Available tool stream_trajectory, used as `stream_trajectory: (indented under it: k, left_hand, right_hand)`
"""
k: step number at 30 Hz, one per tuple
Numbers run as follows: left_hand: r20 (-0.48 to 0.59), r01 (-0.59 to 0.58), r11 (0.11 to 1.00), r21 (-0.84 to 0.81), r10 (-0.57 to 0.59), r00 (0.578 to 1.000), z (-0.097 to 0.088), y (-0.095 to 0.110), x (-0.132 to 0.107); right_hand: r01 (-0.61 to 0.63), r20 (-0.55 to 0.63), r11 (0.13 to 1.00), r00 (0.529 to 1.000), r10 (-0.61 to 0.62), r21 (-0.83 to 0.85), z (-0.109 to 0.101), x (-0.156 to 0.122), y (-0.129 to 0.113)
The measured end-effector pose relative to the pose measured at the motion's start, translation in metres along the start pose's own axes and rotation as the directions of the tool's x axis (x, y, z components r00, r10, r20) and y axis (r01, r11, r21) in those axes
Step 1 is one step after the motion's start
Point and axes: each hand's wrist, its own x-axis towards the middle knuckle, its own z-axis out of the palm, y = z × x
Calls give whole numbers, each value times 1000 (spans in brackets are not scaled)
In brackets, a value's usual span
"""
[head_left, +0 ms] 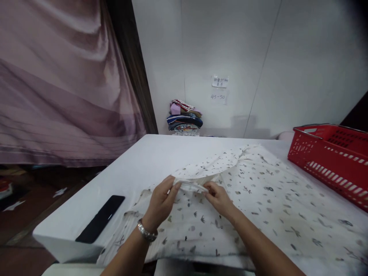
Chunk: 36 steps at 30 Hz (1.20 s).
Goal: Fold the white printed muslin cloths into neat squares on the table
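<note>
A thin white cloth [258, 199] with small grey and brown prints lies spread and rumpled over the table, its near edge reaching the table's front. My left hand [163, 195], with a silver watch or bracelet at the wrist, pinches a gathered edge of this cloth between thumb and fingers. A little to the right, my right hand [217, 195] pinches the same edge. Between both hands the edge is drawn into a short, slightly raised strip. The fingertips under the fabric are partly hidden.
On the white table [138, 165], a black phone [100, 219] lies at the left. At the right edge stands a red plastic basket [330, 161]. Folded cloths [184, 119] are stacked at the back against the wall, below handwritten paper notes [220, 82]. A pinkish curtain [57, 84] hangs at left.
</note>
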Motion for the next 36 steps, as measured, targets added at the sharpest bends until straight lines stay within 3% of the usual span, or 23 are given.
stream_trajectory:
  k: [3, 6, 10, 13, 18, 27, 36]
  left_hand:
    - [-84, -3, 998, 58, 7, 996, -15, 1, 13]
    - [-163, 0, 994, 106, 18, 986, -28, 2, 24]
    - [-204, -1, 992, 127, 27, 979, -39, -3, 28]
    - [-231, 12, 994, 110, 14, 973, -41, -6, 24]
    - [-272, 34, 998, 49, -19, 962, -42, -6, 15]
    - [-196, 30, 998, 51, -19, 980, -44, 3, -2]
    - [-186, 18, 999, 29, -12, 983, -44, 0, -7]
  right_hand:
    - [-34, 103, 994, 994, 45, -105, 0, 12, 14]
    - [-71, 86, 973, 992, 92, -221, -12, 14, 28]
    - [-147, -63, 934, 989, 133, -327, -44, 0, 43]
    - [-193, -215, 929, 968, 127, -317, -66, -13, 47]
    - [-159, -348, 963, 934, 75, -220, -75, -14, 47]
    - [-183, -257, 968, 957, 135, -170, -78, 19, 53]
    - [-236, -206, 950, 959, 194, -204, -84, 24, 56]
